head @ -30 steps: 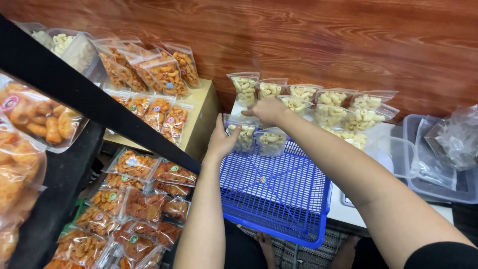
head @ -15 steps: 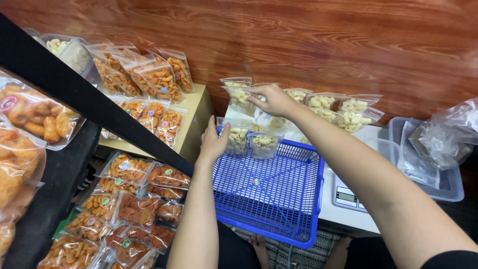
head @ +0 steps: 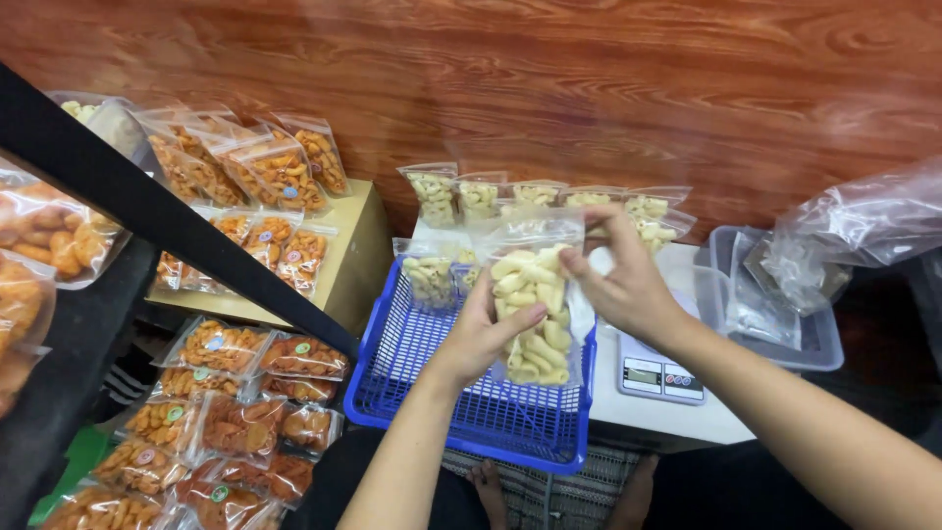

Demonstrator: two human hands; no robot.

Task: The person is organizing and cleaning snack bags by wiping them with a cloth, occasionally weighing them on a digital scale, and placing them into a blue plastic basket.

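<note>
Both my hands hold one clear packet of pale curled snacks (head: 535, 314) above a blue plastic basket (head: 432, 393). My left hand (head: 486, 329) grips the packet from the left side and below. My right hand (head: 623, 280) pinches its top right edge. Two more packets of the same snacks (head: 432, 277) lie at the basket's far end. A row of similar packets (head: 481, 196) leans against the wooden wall behind.
A small white digital scale (head: 659, 378) sits right of the basket. A clear plastic tub (head: 775, 324) with empty bags stands at far right. Packets of orange snacks (head: 255, 172) fill a low table and floor at left. A black shelf bar (head: 177, 231) crosses diagonally.
My hands have drawn back from the row at the wall, bringing one packet of pale snacks toward me over the basket. The view has tilted slightly.
</note>
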